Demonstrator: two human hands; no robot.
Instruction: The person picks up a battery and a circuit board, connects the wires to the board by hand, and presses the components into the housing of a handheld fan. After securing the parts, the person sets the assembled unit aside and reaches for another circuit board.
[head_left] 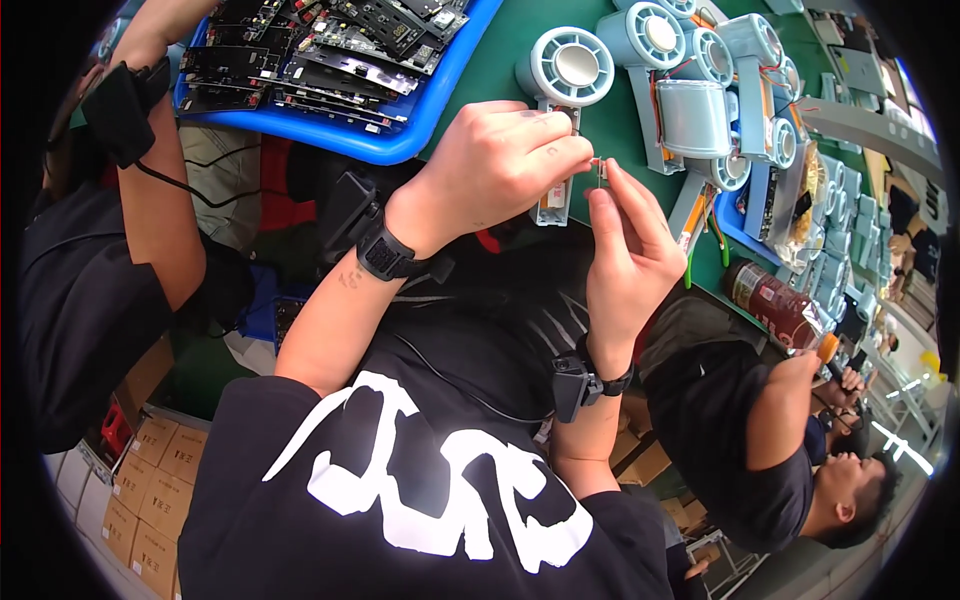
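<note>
A light blue handheld fan (570, 66) lies at the table's front edge, its round grille facing up. Its handle (553, 205) is opened along its length and points toward me, partly covered by my left hand. My left hand (505, 160) is closed over that handle, thumb and fingertips pinched together. Close by on the right, my right hand (634, 245) is closed too, thumb and forefinger meeting on a tiny red-and-whitish piece (601, 170), perhaps a wire end. The fingertips of both hands almost touch there. What the left fingers grip is hidden.
A blue tray (390, 150) piled with black circuit boards (345, 60) stands at the left. More light blue fans (695, 115) crowd the green table (490, 75) on the right, near a dark drink bottle (775, 300) with an orange cap. Co-workers (790, 430) sit on both sides.
</note>
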